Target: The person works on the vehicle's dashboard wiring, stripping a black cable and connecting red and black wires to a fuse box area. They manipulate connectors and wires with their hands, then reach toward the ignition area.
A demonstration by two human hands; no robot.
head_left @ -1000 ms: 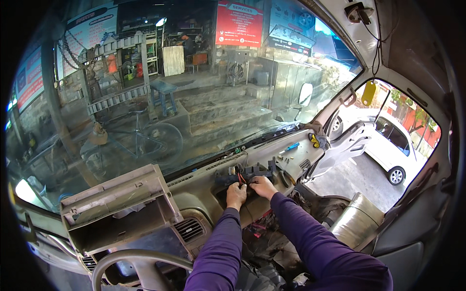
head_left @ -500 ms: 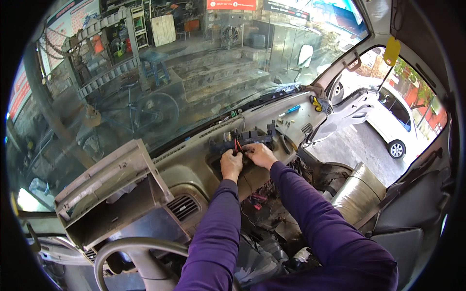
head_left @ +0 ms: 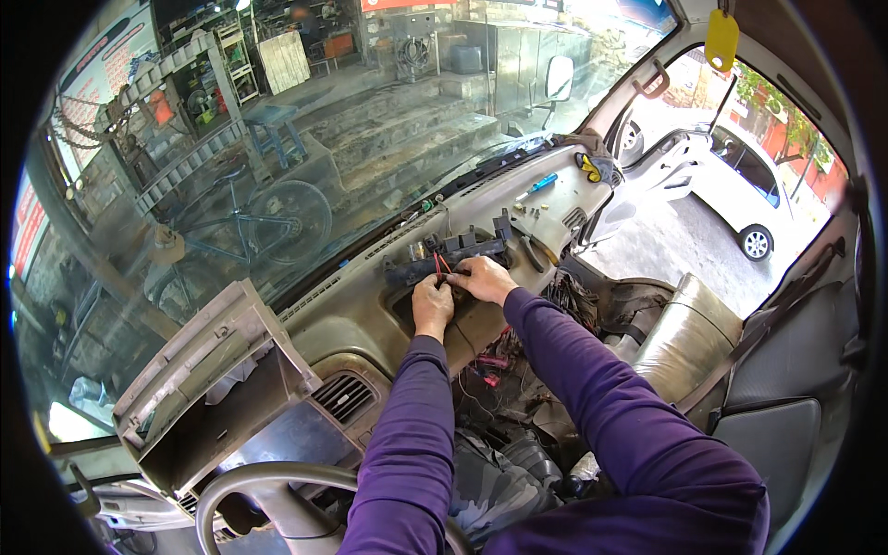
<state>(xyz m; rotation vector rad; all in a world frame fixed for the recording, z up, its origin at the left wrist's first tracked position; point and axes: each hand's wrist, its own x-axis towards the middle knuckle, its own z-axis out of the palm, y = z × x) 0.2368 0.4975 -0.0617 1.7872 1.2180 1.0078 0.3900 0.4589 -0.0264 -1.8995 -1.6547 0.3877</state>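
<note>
Both hands meet over an opening in the vehicle's dashboard. Thin red wires (head_left: 441, 263) rise from between the fingertips of my left hand (head_left: 432, 308), which is closed on them. My right hand (head_left: 486, 279) pinches close beside it, its fingertips touching the same spot; the small piece between those fingers is hidden. Just beyond the hands, a black plastic fuse or relay block (head_left: 467, 248) lies on the dash top. To the right of my right hand rests a pair of pliers (head_left: 531, 254) with dark handles.
A blue screwdriver (head_left: 538, 186), small loose bits and a yellow-and-black item (head_left: 589, 167) lie on the dash's right side. Nearer left are the steering wheel (head_left: 277, 474) and a loosened dash panel (head_left: 208, 347). Bundled wiring (head_left: 572, 298) hangs below the opening. The passenger door (head_left: 661, 176) stands open.
The whole view has shifted slightly as my head moved. Both hands stay together at the wires, with only a small change in the fingers.
</note>
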